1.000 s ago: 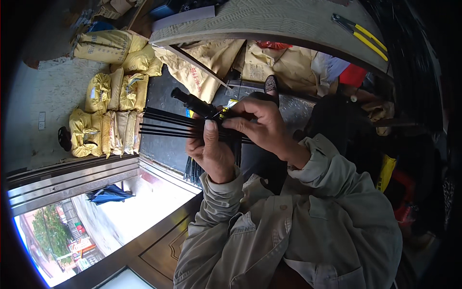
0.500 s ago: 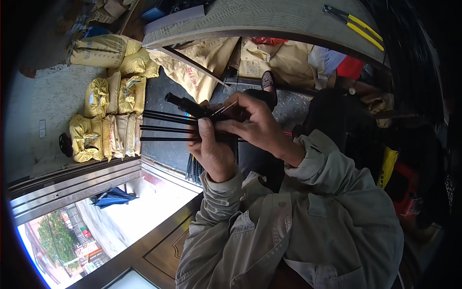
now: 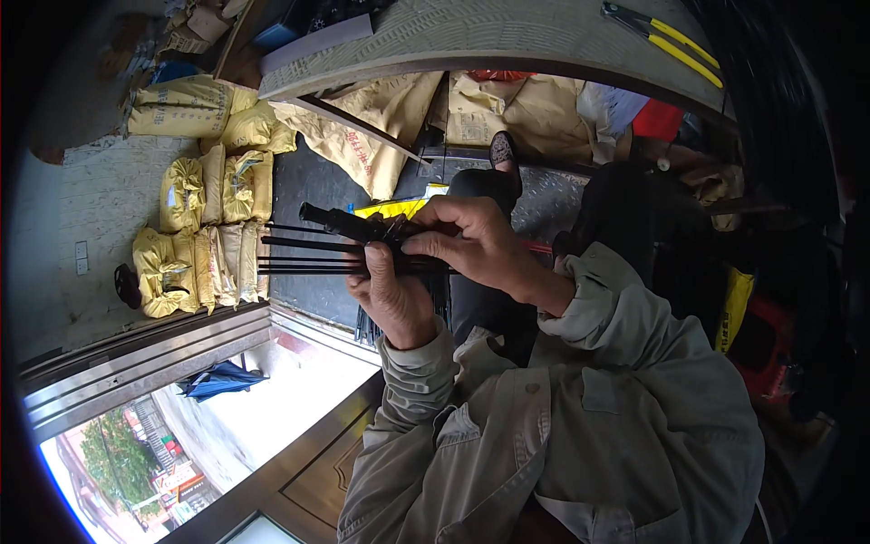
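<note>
My left hand (image 3: 395, 301) is closed around a bundle of thin black rods (image 3: 304, 261), thumb on top, with the rod ends sticking out to the left. Just above the rods lies a black stepped tube (image 3: 337, 221), its narrow end pointing up and left; together they look like an umbrella frame. My right hand (image 3: 480, 243) pinches at the tube's right end with thumb and fingers. What exactly sits between those fingertips is hidden. More dark rods (image 3: 365, 328) hang below my left wrist.
Ahead is a grey tabletop (image 3: 489, 36) with yellow-handled pliers (image 3: 671, 43). Stacked yellow sacks (image 3: 186, 195) stand along the left wall. A yellow packet (image 3: 391, 208) shows behind my hands. A blue umbrella (image 3: 220, 380) lies outside the doorway. My knees are below my hands.
The tube has tilted flatter and shifted slightly left. My right fingers have closed in on it; thin silvery pieces seen at their tips no longer show. The rods have bunched closer together.
</note>
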Available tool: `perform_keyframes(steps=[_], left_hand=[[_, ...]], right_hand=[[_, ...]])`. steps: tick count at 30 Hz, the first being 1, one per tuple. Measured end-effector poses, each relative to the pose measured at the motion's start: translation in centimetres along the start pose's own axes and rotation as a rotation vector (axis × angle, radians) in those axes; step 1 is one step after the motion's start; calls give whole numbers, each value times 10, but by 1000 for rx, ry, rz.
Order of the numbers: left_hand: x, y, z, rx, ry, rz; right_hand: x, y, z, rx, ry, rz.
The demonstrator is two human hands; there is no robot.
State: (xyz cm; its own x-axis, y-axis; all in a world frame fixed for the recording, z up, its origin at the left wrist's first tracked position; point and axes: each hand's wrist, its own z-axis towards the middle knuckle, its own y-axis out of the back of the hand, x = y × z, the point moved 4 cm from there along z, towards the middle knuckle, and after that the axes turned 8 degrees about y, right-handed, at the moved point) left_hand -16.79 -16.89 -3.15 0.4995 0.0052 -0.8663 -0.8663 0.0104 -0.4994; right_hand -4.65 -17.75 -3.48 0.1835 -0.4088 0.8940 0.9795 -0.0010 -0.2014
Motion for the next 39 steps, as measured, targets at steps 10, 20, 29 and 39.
perform_keyframes(steps=[10,20,29,39], left_hand=[[5,-9,-7,-52,-55,-43],[8,-14,-13,21,-103,78],[9,-16,-13,46,-33,-95],[6,-23,-14,-81,-126,185]], right_hand=[[-1,2,-4,-30,-26,105],[6,0,-5,-3,-169,246],[12,0,-11,-156,121,128],[4,4,-4,-15,-221,236]])
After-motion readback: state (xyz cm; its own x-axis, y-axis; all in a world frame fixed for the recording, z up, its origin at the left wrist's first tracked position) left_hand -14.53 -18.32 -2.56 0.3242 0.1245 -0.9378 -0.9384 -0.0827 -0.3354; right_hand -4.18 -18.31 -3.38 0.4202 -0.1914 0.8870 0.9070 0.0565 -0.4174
